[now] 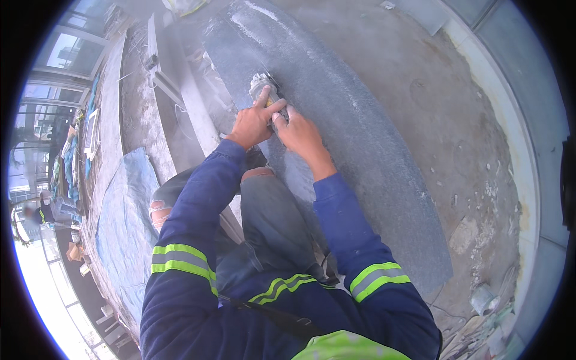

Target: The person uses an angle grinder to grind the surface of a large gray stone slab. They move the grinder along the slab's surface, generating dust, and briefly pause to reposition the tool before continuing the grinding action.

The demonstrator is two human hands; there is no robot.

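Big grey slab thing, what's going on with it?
Someone's left hand and right hand are both holding a tool over the slab. It looks like a grinder, but I can't tell if it is touching the stone right now. The air toward the far end looks hazy. A blue sheet lies off to the left.

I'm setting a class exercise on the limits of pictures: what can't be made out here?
Head view, power tool: its rear part, covered by the left grip and right grip.
Head view, pale item at the top: its full shape, cut off by the edge.
Head view, distant person: their activity, too small and blurred.
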